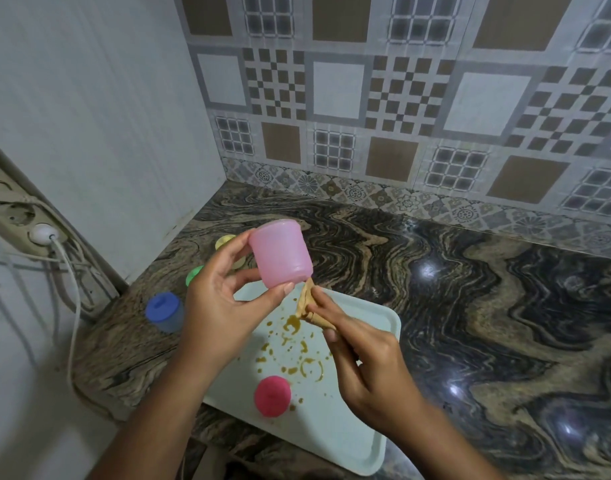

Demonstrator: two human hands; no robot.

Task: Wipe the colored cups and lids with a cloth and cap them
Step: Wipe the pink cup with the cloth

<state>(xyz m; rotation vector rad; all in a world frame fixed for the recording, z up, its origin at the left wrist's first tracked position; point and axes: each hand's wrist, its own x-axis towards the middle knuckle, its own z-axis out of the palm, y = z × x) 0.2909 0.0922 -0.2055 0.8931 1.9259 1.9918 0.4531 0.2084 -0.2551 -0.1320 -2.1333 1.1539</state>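
Left hand: the left hand (217,299) grips the pink cup (280,252), thumb and fingers curled round its sides.
Pink cup: in the air above the tray's far edge, tilted, wider end downward.
Right hand: the right hand (363,362) pinches a tan cloth (307,303), whose tip touches the cup's lower edge.
Tray: a pale tray (359,438) on the bench (470,306), spotted with yellow-brown stains.
Pink lid: the pink lid (272,395) lies on the tray's near part.
Blue cup: the capped blue cup (165,311) stands on the bench, left of the tray.

Left hand (221,304), right hand (366,362), both curled
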